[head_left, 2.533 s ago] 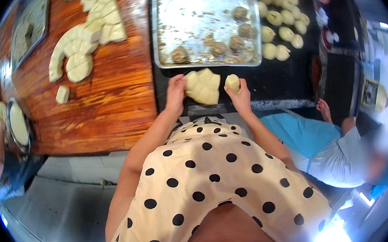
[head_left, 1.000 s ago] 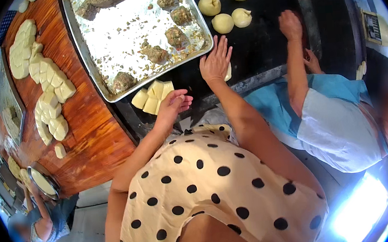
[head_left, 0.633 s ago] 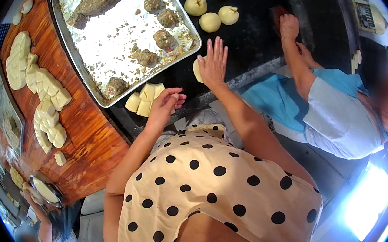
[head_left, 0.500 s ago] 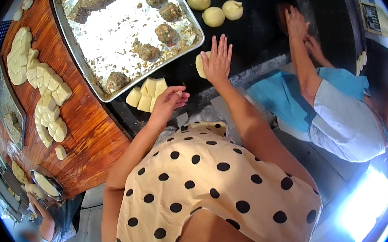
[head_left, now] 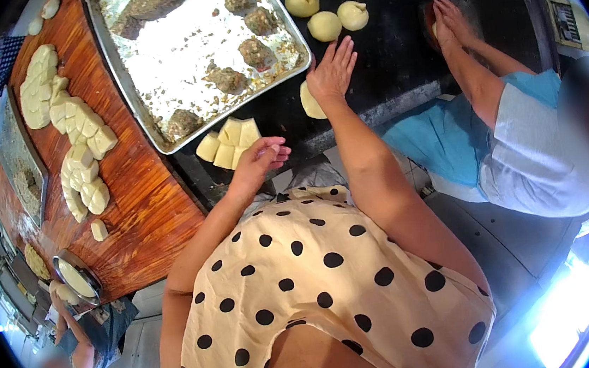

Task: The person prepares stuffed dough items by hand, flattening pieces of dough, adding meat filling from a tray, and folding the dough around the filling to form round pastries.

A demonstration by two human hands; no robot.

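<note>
My right hand [head_left: 332,74] lies palm down on the dark worktop, fingers stretched, just above and overlapping a flattened round of pale dough [head_left: 314,107]; whether its heel touches the dough is unclear. My left hand [head_left: 264,160] hovers, fingers loosely bent and apart, beside a cut cluster of dough squares [head_left: 228,145], with nothing visible in it. A metal tray [head_left: 119,74] with meat filling balls [head_left: 226,80] and a larger mound of filling [head_left: 147,6] stands beyond them. Several filled dough balls [head_left: 324,26] sit on the worktop above my right hand.
A wooden board [head_left: 150,233] on the left bears cut dough [head_left: 78,120], a side tray [head_left: 18,168] and a round pan [head_left: 76,277]. A co-worker in blue [head_left: 511,149] works at right, hands [head_left: 451,23] on a reddish area. Another person [head_left: 83,346] is at lower left.
My right hand has slid forward off much of the dough round, which shows more. The co-worker's hands have moved up the worktop. Earlier my right hand held a dough piece.
</note>
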